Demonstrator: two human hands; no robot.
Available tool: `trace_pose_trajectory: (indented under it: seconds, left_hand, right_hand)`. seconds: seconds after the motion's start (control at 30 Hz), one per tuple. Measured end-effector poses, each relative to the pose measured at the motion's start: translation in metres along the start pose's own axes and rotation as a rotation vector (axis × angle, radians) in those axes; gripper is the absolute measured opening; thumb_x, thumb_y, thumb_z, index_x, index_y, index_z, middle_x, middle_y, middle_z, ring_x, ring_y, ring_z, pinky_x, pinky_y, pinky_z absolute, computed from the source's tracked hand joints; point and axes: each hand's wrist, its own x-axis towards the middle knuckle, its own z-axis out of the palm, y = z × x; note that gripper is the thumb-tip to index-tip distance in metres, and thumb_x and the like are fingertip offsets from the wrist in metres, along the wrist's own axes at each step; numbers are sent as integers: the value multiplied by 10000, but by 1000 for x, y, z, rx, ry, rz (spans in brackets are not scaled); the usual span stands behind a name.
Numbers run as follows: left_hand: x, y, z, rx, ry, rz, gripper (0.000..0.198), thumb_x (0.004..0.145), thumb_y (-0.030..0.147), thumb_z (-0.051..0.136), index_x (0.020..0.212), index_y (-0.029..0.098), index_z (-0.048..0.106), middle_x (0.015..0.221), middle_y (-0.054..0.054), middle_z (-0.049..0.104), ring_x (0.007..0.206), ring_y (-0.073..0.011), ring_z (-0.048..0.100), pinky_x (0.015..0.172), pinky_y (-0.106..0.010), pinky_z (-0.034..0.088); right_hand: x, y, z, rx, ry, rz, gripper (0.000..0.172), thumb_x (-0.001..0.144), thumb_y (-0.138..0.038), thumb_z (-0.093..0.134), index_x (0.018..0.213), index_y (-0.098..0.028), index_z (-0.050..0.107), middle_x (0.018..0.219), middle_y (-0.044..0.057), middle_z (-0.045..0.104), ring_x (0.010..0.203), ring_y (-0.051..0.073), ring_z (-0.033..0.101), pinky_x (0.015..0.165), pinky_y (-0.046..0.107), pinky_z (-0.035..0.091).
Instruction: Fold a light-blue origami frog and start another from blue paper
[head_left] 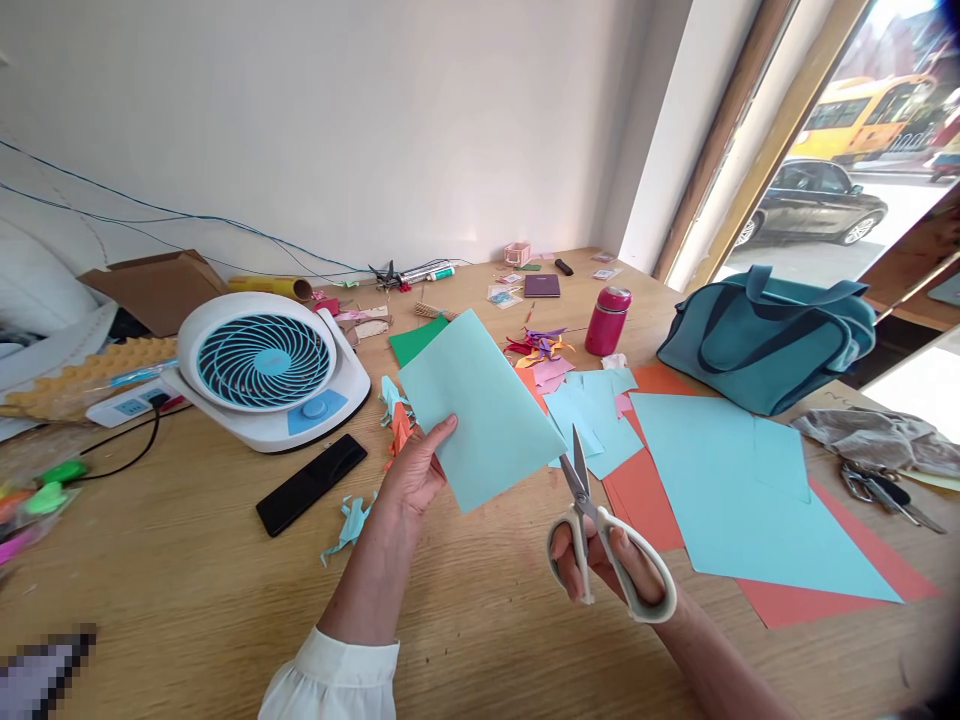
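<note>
Jutting from left hand [418,468] toward right hand's [606,560] scissors [583,502]: light-blue paper [487,412]

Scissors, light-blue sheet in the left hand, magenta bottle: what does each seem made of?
Scissors: blades look like metal, grey with a dull sheen; off-white handles probably plastic, smooth and evenly coloured.
Light-blue sheet: matte paper or thin card, judging by its crisp edges and lack of glare.
Magenta bottle: glossy, with bright highlights; perhaps painted metal, though plastic is possible.
</note>
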Motion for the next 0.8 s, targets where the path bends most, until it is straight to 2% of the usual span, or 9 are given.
trace_pose_trajectory:
  seconds: [0.23,0.8]
  left_hand:
    - [3,1,-3,53,-14,8,428,697,173,799,1111,170,692,1061,-91,753,940,-232,720,847,-342,595]
    - [1,17,-9,139,-36,93,597,556,198,889,1113,155,681,1031,-100,759,956,-263,715,856,-355,577]
  right_hand:
    - [-2,1,0,-39,4,-4,555,984,-581,302,1068,-140,627,648,47,586,554,149,492,592,318,395]
    - [-5,6,0,-32,24,30,519,974,-571,372,933,-129,642,498,-3,530,403,98,407,420,237,323]
